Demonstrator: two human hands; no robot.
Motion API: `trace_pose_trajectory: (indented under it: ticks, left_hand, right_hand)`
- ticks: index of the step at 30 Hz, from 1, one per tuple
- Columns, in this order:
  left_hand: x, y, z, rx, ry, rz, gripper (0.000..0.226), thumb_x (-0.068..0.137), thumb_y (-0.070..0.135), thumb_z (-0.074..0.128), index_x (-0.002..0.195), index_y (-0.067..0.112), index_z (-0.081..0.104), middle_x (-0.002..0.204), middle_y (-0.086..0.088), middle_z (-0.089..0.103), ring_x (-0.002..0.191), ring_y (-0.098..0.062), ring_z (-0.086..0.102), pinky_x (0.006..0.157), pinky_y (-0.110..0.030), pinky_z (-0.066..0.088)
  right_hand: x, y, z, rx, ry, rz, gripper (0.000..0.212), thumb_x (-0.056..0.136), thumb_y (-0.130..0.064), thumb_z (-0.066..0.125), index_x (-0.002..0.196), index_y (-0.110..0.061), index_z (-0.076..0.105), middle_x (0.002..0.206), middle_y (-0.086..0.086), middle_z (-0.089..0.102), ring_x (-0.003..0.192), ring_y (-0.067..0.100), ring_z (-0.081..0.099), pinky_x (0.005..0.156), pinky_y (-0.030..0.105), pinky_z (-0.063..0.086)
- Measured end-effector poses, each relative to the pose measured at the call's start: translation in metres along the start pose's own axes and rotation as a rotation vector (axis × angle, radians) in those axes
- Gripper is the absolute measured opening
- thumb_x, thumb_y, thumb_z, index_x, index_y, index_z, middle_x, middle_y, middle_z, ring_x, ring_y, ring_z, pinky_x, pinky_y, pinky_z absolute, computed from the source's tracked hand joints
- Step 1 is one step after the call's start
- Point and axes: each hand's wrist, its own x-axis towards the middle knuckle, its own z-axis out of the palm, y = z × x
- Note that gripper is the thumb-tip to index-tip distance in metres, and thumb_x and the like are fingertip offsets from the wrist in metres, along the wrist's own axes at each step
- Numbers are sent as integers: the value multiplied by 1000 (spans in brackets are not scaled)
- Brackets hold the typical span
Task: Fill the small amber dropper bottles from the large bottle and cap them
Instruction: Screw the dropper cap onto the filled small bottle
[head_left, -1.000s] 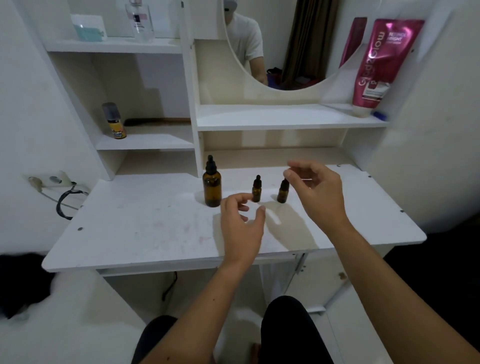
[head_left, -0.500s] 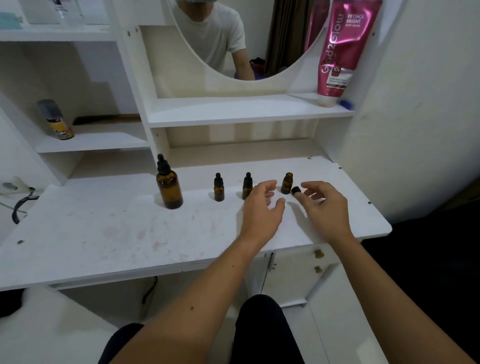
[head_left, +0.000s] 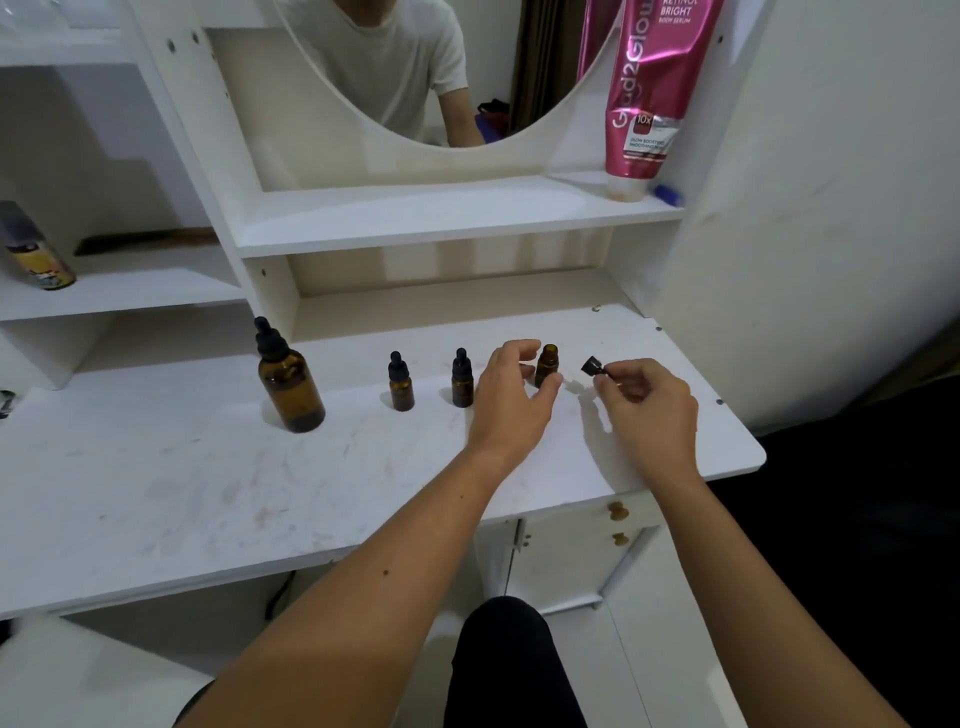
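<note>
Right hand (head_left: 647, 402) pinches dropper cap (head_left: 592, 366) beside uncapped bottle (head_left: 546, 365).

uncapped small bottle (head_left: 547, 365): amber glass, glossy, beside the left hand (head_left: 511, 395), which curls near it.
dropper cap (head_left: 592, 367): black, matt, looks like plastic and rubber, pinched in the right hand (head_left: 647, 405).
capped small bottles (head_left: 401, 383) (head_left: 462, 379): the same amber glass, matt black caps, left of the grip.
large bottle (head_left: 288, 380): glossy brown glass with a black dropper top, farthest left of the grip.
tabletop (head_left: 182, 493): white laminate board, smooth, faintly smudged pink.
tube (head_left: 652, 88): shiny pink plastic with a white cap, on the shelf above the grip.
</note>
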Motion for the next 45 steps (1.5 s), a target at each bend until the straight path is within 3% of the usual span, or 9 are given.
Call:
trace_pose_trajectory:
  ticks: [4,10,16,23,27,31,37,40,45]
  left_hand:
    - [3,-1,2,-13,-1,3,31,96,22,73,125,20,62,114,11,69,101,-1,66,90,-15,49]
    - [3,-2,0,-19,0,-2,26,97,19,72,122,20,64,109,12,69,98,0,65,84,-10,48]
    - [3,-4,-1,-25,-18,-2,26,97,20,72,122,21,64,111,13,69,99,3,64,83,-10,48]
    - [3,-5,-1,-46,-13,15,22,97,20,71,119,20,66,108,13,70,99,0,66,90,-20,54]
    - [3,-6,-1,-66,-18,30,20,98,19,69,118,19,66,106,12,72,99,-4,68,92,-26,57]
    - [3,-6,-3,-71,-24,29,21,99,19,68,119,19,66,108,11,72,101,-3,67,91,-20,54]
    - [2,-4,-4,-78,-16,31,20,98,12,68,117,17,67,106,10,73,99,-1,67,84,-8,49]
    - [3,-4,-4,-82,-15,29,22,97,8,68,117,16,67,106,10,73,99,-2,68,86,-11,51]
    - [3,-5,-4,-99,-22,19,22,97,6,69,116,17,67,103,14,72,97,2,67,86,-14,53]
  right_hand:
    - [3,-4,-13,192,12,-23,17,95,-13,76,110,-20,77,100,-9,79,93,5,75,93,22,56]
    - [10,-15,-15,218,17,-143,19,97,-10,73,112,-22,77,102,-11,80,95,8,76,92,20,57]
    - [20,-26,-10,40,-7,-337,23,97,-6,72,117,-17,76,107,-5,78,88,-6,71,87,6,52]
    - [35,-44,-6,-176,-146,-653,25,97,-2,69,114,-17,80,104,-6,75,90,11,73,90,21,58]
    - [39,-42,3,-214,-265,-668,26,95,2,70,113,-15,80,104,-1,74,87,10,72,89,19,58]
    - [40,-40,10,-183,-268,-648,28,95,3,70,114,-14,80,104,1,74,86,13,72,86,11,54]
    - [44,-44,11,-238,-246,-604,16,95,-10,76,110,-15,80,97,-1,74,76,14,69,81,26,57]
    - [47,-48,7,-272,-276,-545,14,94,-20,79,107,-16,79,92,-2,75,79,12,70,82,31,60]
    - [46,-46,4,-218,-384,-446,33,94,-19,76,127,-21,72,111,-6,70,91,12,71,88,24,57]
